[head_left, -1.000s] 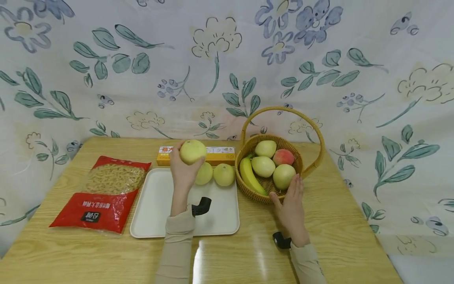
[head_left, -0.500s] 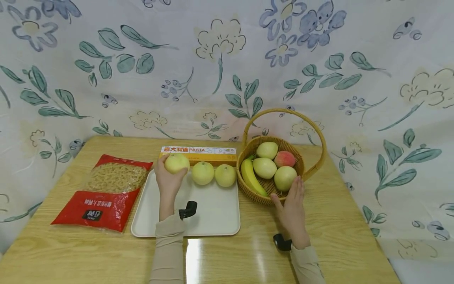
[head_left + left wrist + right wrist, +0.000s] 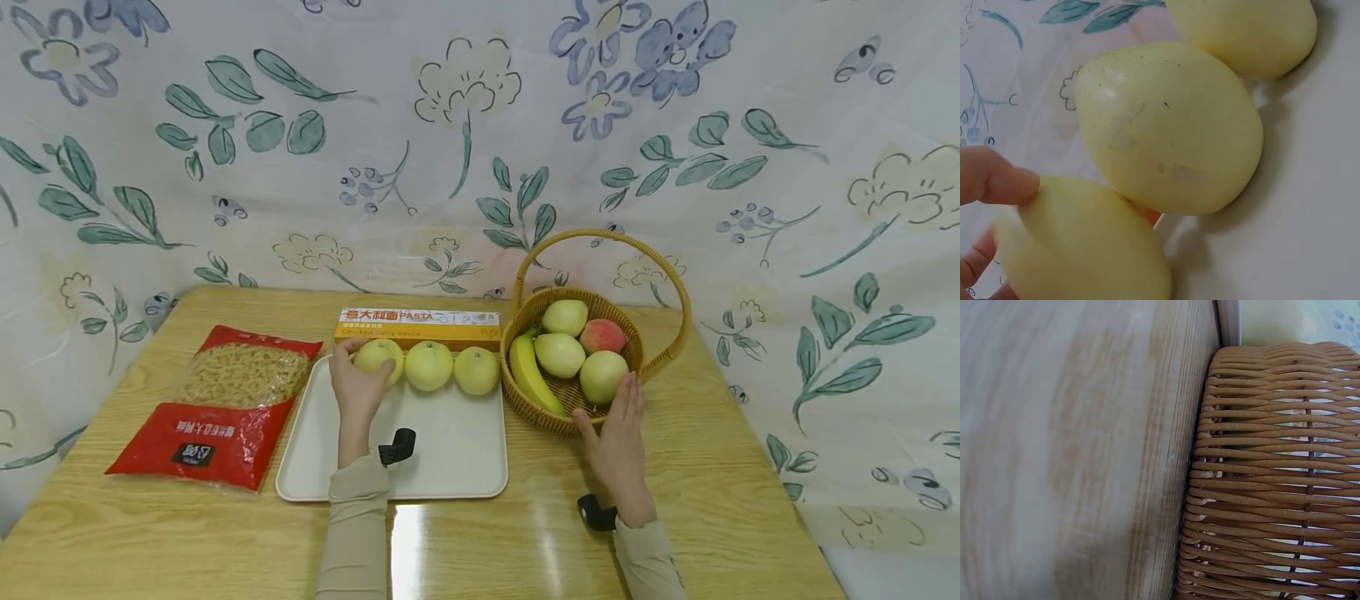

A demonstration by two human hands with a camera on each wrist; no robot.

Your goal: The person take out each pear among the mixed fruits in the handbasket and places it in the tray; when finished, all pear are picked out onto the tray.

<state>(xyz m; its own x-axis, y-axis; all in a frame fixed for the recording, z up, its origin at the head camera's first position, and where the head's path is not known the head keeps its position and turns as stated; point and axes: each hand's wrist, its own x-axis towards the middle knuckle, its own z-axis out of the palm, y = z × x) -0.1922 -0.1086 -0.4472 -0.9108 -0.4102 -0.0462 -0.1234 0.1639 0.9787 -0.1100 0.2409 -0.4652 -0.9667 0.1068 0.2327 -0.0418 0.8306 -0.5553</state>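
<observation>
My left hand [image 3: 358, 385] holds a round pale yellow-green fruit [image 3: 381, 360] at the back left of the white tray [image 3: 450, 467], with its thumb and fingers on either side of it. Two similar fruits, a middle one [image 3: 429, 366] and a right one [image 3: 477, 371], stand in a row beside it. The left wrist view shows the held fruit [image 3: 1085, 244] close against the middle fruit [image 3: 1172, 131]. My right hand [image 3: 617, 446] rests with straight fingers against the front right rim of the wicker basket [image 3: 536, 417]; the right wrist view shows only woven basket wall [image 3: 1272, 487] and tabletop.
In the basket lie a banana [image 3: 531, 377], a red peach [image 3: 602, 336] and several pale fruits [image 3: 559, 356]. Its tall handle [image 3: 600, 234] arches above. A pasta box [image 3: 457, 330] stands behind the tray. A red pasta bag [image 3: 217, 417] lies left; a floral cloth [image 3: 450, 167] hangs behind.
My left hand has moved left and down, lowering the fruit from above the tray to the left end of the row. My right hand has stayed at the basket.
</observation>
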